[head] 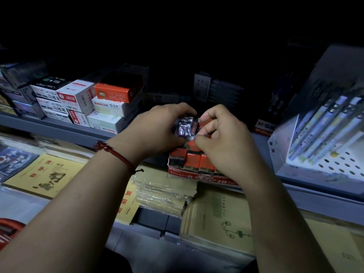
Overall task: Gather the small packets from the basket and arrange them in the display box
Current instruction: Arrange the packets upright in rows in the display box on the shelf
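A long gray shelf (59,129) runs across the dark picture. Below it lie flat notebooks (216,213) in yellow and green, some wrapped in clear plastic. On the right stands a white rack (307,164) with holes in it, full of pens. On the left of the shelf sit stacked boxes (82,103), white, red and orange.

The red display box (197,177) sits in the middle, at the front edge of the shelf, just above the notebooks. Red packets marked 2B stand in a row inside it.

Both hands are right above the display box, close together. The left hand (157,131) has its fingers curled round a bunch of small shiny packets (185,126) and holds them tight. The right hand (222,142) has bent fingers too, and they pinch a red packet (205,123) beside the bunch.

A bit of the red basket (9,229) shows at the bottom left corner. A thin red string bracelet (116,152) goes round the left wrist.
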